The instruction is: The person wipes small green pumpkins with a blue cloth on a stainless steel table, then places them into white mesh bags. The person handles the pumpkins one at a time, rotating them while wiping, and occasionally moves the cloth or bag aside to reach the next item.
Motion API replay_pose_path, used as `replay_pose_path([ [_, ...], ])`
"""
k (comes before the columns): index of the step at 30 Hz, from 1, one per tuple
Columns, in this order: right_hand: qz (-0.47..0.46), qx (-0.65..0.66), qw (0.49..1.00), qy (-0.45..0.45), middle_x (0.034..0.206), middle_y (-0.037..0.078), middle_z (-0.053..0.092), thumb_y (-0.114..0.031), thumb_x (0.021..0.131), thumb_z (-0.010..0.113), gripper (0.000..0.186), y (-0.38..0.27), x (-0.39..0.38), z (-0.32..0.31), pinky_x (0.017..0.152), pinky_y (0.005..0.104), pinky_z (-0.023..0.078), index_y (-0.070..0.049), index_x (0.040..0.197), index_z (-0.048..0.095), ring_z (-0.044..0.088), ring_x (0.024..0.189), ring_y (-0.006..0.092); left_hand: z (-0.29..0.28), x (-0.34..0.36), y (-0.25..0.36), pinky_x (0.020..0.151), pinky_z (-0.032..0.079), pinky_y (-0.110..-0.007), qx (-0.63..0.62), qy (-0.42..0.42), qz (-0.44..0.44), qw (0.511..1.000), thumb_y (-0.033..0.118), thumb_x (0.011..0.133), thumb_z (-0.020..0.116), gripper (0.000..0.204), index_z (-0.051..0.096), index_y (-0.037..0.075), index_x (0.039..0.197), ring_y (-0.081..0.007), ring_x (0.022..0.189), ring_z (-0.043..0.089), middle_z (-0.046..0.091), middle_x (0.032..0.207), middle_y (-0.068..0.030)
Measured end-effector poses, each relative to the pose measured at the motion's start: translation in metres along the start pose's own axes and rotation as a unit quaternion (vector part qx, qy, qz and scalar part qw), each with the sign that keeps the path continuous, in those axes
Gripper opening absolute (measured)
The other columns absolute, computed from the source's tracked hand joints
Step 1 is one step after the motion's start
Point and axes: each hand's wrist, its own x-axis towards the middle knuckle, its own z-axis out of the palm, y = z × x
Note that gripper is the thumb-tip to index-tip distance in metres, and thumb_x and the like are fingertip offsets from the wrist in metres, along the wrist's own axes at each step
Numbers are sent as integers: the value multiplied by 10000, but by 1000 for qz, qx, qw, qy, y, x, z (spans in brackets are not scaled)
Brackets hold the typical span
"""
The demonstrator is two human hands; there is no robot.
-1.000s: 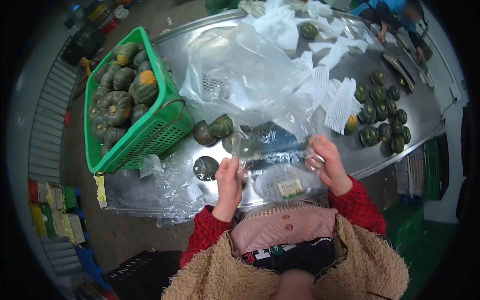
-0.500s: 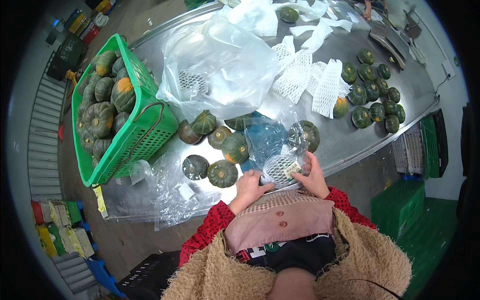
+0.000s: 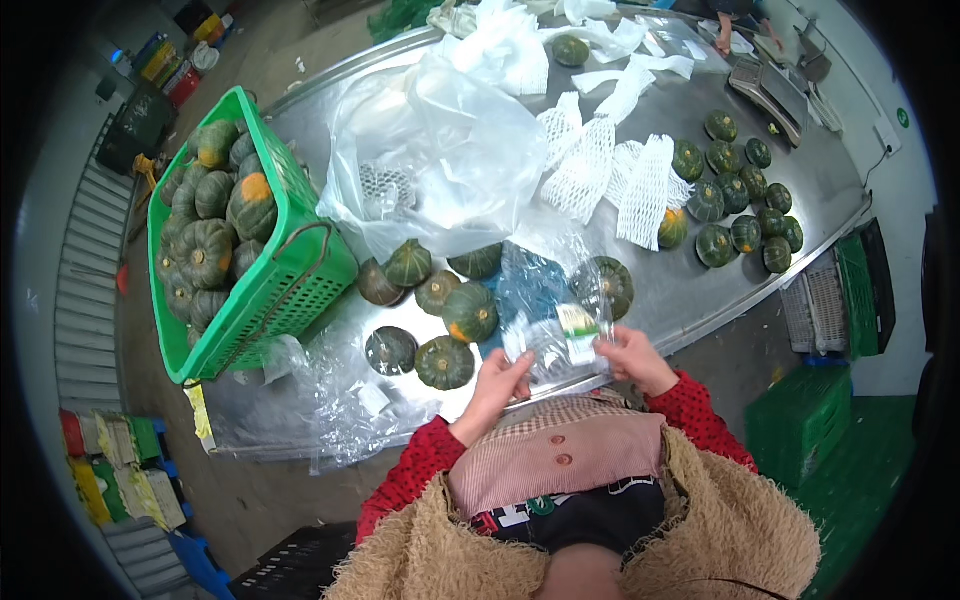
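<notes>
A clear plastic bag (image 3: 548,345) with a yellow-and-white label (image 3: 577,325) is stretched between my two hands at the near edge of the steel table. My left hand (image 3: 497,385) pinches its left side, thumb against fingers. At the label's lower right, my right hand (image 3: 638,360) grips the other side. Something whitish shows through the bag, but glare hides its shape. Just beyond lie more clear film over a blue patch (image 3: 535,280) and a green squash (image 3: 607,287). Left of the bag sit several dark green squashes (image 3: 444,362).
A green crate (image 3: 345,265) heaped with squashes stands at the left. Behind the bag are a large translucent bag (image 3: 450,150) and white foam net sleeves (image 3: 645,190). Small squashes (image 3: 735,195) cluster at right, near a metal tool (image 3: 765,100). Crumpled clear film (image 3: 340,410) lies front left.
The bag in my hands has tilted, and its label has moved up and turned more upright. The white netted round shape seen in it before no longer shows clearly. My right hand has lowered slightly.
</notes>
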Motion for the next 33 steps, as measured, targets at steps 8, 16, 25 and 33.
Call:
replay_pose_path([
  [8, -199, -17, 979, 38, 682, -41, 541, -90, 873, 659, 354, -1, 7, 32, 561, 185, 399, 16, 1182, 522, 496, 634, 32, -7, -6, 24, 482, 442, -223, -160, 126, 62, 977, 143, 900, 627, 245, 513, -20, 1042, -118, 514, 564, 622, 738, -72],
  [16, -325, 12, 940, 101, 666, -60, 519, -62, 910, 588, 162, -36, 11, 18, 516, 181, 343, 8, 1051, 626, 416, 572, 13, -19, -25, 83, 408, 359, -208, -84, 98, 199, 971, 37, 879, 602, 49, 562, 12, 892, -73, 438, 477, 591, 651, -43],
  [25, -533, -78, 839, 71, 667, -49, 520, -6, 895, 534, 187, -189, -115, 22, 481, 182, 296, 7, 1039, 654, 398, 550, 5, -14, -115, 241, 391, 325, -201, 8, 36, 490, 871, -2, 869, 539, 56, 499, 9, 831, -58, 417, 399, 511, 594, -32],
  [33, -616, -78, 780, 79, 629, -85, 509, -51, 906, 541, 190, -261, -146, 35, 446, 168, 263, -17, 1033, 678, 359, 496, -17, -3, -140, 312, 441, 421, -205, 40, 30, 610, 791, 22, 881, 574, 60, 540, -24, 865, -52, 407, 426, 530, 604, -20],
])
